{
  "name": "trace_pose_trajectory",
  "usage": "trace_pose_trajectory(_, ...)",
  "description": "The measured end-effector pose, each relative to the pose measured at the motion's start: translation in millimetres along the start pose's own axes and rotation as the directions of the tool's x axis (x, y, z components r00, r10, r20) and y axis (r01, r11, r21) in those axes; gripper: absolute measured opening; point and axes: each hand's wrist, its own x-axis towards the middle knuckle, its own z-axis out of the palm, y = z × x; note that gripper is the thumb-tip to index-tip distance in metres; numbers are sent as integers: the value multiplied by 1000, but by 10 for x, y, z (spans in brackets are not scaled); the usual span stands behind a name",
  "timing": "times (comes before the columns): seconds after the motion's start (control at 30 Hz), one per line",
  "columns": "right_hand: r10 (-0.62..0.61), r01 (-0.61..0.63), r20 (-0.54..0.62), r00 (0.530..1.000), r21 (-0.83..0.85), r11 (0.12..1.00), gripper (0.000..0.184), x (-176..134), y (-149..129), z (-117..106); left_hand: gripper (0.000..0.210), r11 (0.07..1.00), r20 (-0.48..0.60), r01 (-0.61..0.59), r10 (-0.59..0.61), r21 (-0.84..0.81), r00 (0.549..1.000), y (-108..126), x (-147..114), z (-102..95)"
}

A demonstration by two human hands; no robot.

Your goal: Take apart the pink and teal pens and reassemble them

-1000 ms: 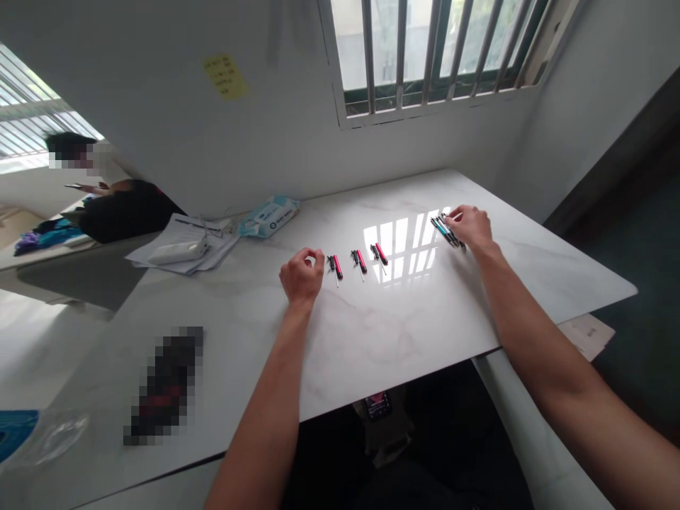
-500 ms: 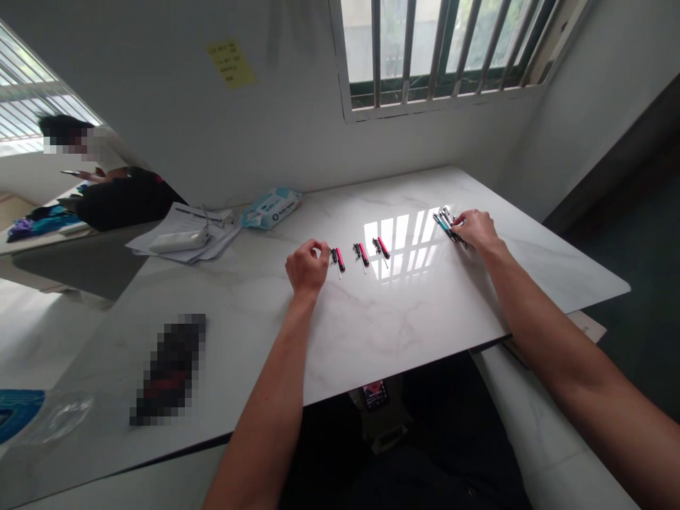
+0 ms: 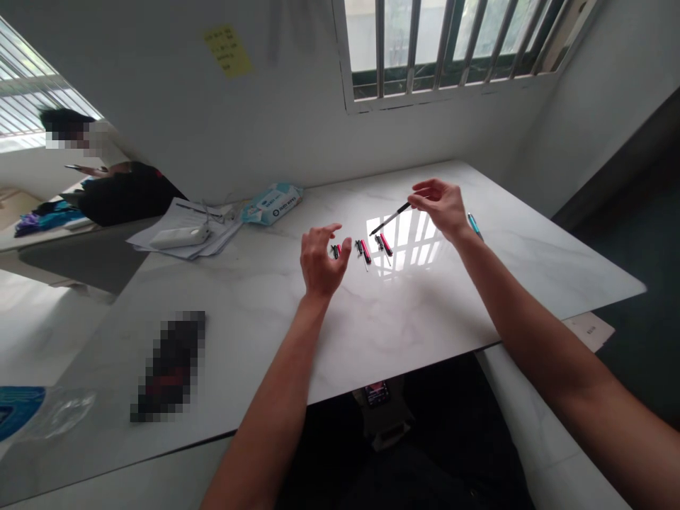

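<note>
My right hand [image 3: 440,204] pinches one end of a slim dark pen [image 3: 392,217], held slanted above the table with its other end pointing down and left. My left hand [image 3: 325,261] is open, its thumb and fingers apart, partly covering a group of red and black pen parts [image 3: 336,251]. Two like groups lie to its right: the middle parts [image 3: 363,251] and the right parts [image 3: 383,244], each with a thin pale refill beside it. Past my right wrist a teal pen [image 3: 474,225] shows; whatever lies behind that wrist is hidden.
The white marbled table [image 3: 404,319] carries a wipes pack [image 3: 273,204] and papers [image 3: 154,225] at the back left. A dark blurred object [image 3: 170,368] and a clear plastic bottle [image 3: 64,411] lie on the left. Another person [image 3: 114,166] sits beyond the partition.
My right hand has lifted a dark pen from the pens at the right and moved left with it. My left hand has opened and shifted slightly right.
</note>
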Motion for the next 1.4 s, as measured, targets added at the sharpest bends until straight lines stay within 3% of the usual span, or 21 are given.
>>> trace_pose_trajectory(0.13, 92, -133, 166, 982, 259, 957, 52, -189, -134, 532, 44, 997, 105, -62, 67, -52, 992, 90, -28, 10)
trace_pose_trajectory(0.27, 180, -270, 258, 949, 370, 889, 59, -383, -150, 780, 43, 997, 253, -9, 29, -80, 967, 142, -85, 77)
trace_pose_trajectory(0.4, 212, -306, 279, 937, 353, 884, 60, -472, -126, 787, 32, 985, 330, 104, -53, -139, 942, 160, -125, 132)
trace_pose_trajectory(0.6, 140, -130, 240, 961, -57, 990, 70, -533, -135, 731, 35, 982, 408, 156, -100, -106, 907, 180, -134, 132)
trace_pose_trajectory(0.7, 114, -82, 284, 952, -124, 989, 76, -555, -134, 739, 35, 986, 424, 144, -96, -83, 900, 196, -137, 136)
trace_pose_trajectory(0.97, -17, 18, 326, 945, 2, 1000, 59, -541, -114, 749, 43, 964, 458, 258, -200, -67, 866, 160, -116, 146)
trace_pose_trajectory(1.2, 70, -179, 386, 920, 253, 951, 48, -507, -96, 743, 42, 940, 416, 258, -147, -225, 897, 138, -103, 185)
trace_pose_trajectory(1.4, 83, -193, 342, 936, 301, 934, 48, -491, -79, 739, 38, 871, 437, 360, -194, -336, 878, 134, -101, 187)
